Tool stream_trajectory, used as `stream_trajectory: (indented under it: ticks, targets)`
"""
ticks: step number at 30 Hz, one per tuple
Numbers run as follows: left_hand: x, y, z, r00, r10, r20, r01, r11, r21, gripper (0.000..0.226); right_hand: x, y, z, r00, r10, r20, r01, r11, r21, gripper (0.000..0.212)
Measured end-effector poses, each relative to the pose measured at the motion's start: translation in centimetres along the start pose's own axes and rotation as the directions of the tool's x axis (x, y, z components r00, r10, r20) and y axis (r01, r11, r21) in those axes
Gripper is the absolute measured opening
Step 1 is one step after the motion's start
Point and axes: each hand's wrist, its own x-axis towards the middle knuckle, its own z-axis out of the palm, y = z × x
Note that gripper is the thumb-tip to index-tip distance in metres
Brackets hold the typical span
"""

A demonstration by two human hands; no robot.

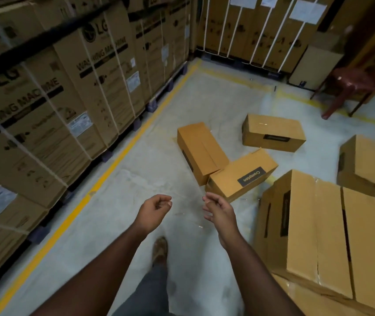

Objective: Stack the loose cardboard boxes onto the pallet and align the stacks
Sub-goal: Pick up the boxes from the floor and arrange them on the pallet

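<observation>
Several loose brown cardboard boxes lie on the grey floor ahead. One long box (201, 151) lies tilted, and a box with a black Crompton label (241, 175) leans against its near end. Another box (273, 132) lies farther back, and one more (364, 165) sits at the right. A stack of the same boxes (323, 233) stands side by side at the lower right; what carries it is hidden. My left hand (153, 213) and my right hand (219, 213) hover empty over the floor, fingers loosely curled, just short of the labelled box.
Tall strapped washing-machine cartons (52, 106) on pallets line the left, behind a yellow floor line (104, 176). More strapped cartons (257, 30) stand at the back. A dark red chair (350, 87) stands at the far right. My foot (160, 249) is on the floor below my hands.
</observation>
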Motion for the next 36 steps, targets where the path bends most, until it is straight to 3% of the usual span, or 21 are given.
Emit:
stream_trajectory:
  ticks: [7, 15, 19, 22, 24, 26, 28, 29, 30, 32, 34, 36]
  targets:
    - [18.3, 6.3, 2.6, 0.988, 0.007, 0.151, -0.039, 0.977, 0.208, 0.029, 14.1, -6.3, 0.6, 0.989, 0.070, -0.132, -0.058, 0.994, 0.089, 0.018]
    - [37.2, 13.3, 10.6, 0.976, -0.127, 0.176, 0.095, 0.979, 0.179, 0.026, 35.6, -10.9, 0.7, 0.985, 0.153, -0.077, -0.145, 0.984, 0.104, 0.019]
    - [50.0, 10.0, 16.6, 0.957, -0.275, 0.092, 0.259, 0.953, 0.157, 0.027, 52.4, -6.4, -1.0, 0.973, 0.201, -0.113, -0.198, 0.979, 0.036, 0.015]
    - [61.0, 5.3, 21.8, 0.898, -0.437, 0.058, 0.424, 0.892, 0.153, 0.038, 64.8, 0.4, -1.7, 0.930, 0.215, -0.298, -0.231, 0.973, -0.019, 0.011]
    - [68.3, 1.9, 25.2, 0.879, -0.473, 0.067, 0.457, 0.873, 0.171, 0.055, 72.2, 5.2, -2.0, 0.904, 0.250, -0.348, -0.279, 0.960, -0.035, 0.013]
    - [74.4, -1.7, 28.3, 0.881, -0.464, 0.094, 0.453, 0.884, 0.118, 0.065, 78.6, 10.0, -2.5, 0.902, 0.267, -0.338, -0.333, 0.930, -0.156, 0.016]
    - [78.3, -6.0, 30.4, 0.803, -0.593, 0.050, 0.590, 0.805, 0.069, 0.083, 83.6, 14.3, -3.5, 0.925, 0.238, -0.297, -0.330, 0.891, -0.311, 0.015]
    - [79.3, -8.1, 30.9, 0.709, -0.705, 0.028, 0.703, 0.709, 0.053, 0.093, 85.5, 15.9, -4.1, 0.930, 0.220, -0.293, -0.322, 0.873, -0.367, 0.016]
    - [79.9, -10.2, 31.3, 0.618, -0.785, 0.047, 0.785, 0.619, 0.026, 0.099, 87.3, 17.4, -4.9, 0.932, 0.201, -0.301, -0.318, 0.852, -0.416, 0.023]
    - [80.2, -14.1, 31.5, 0.502, -0.848, 0.167, 0.863, 0.503, -0.041, 0.099, 90.2, 19.9, -6.5, 0.934, 0.177, -0.311, -0.329, 0.769, -0.548, 0.052]
    - [79.8, -17.0, 31.5, 0.451, -0.846, 0.284, 0.890, 0.449, -0.075, 0.100, 91.9, 21.4, -8.0, 0.901, 0.292, -0.320, -0.434, 0.605, -0.668, 0.082]
    - [78.9, -18.4, 31.1, 0.453, -0.818, 0.355, 0.890, 0.442, -0.117, 0.088, 92.5, 21.6, -8.7, 0.853, 0.410, -0.323, -0.500, 0.461, -0.733, 0.096]
